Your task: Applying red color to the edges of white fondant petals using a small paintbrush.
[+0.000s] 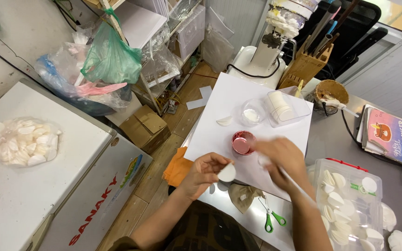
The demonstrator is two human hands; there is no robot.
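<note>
Far left, a clear bag of white shell-shaped pieces lies on the lid of a white chest freezer, out of reach of the work, which reads as reserve stock parked out of the way. Moving right, the left hand is curled, its fingertips pinching a white half-round piece and holding it up over the near edge of the white paper sheet that covers the table, probably so its face is turned toward the other hand. Just beyond it on the sheet stands a small pink metallic cup, close enough to be dipped into. The right hand is closed around a thin white stick (blurred, so the grip itself is hard to read), with the stick's front end hidden near the cup. Below lie green-handled scissors, kept near. Farther right, a clear plastic box holds more white pieces laid out in rows, seemingly to keep them apart.
</note>
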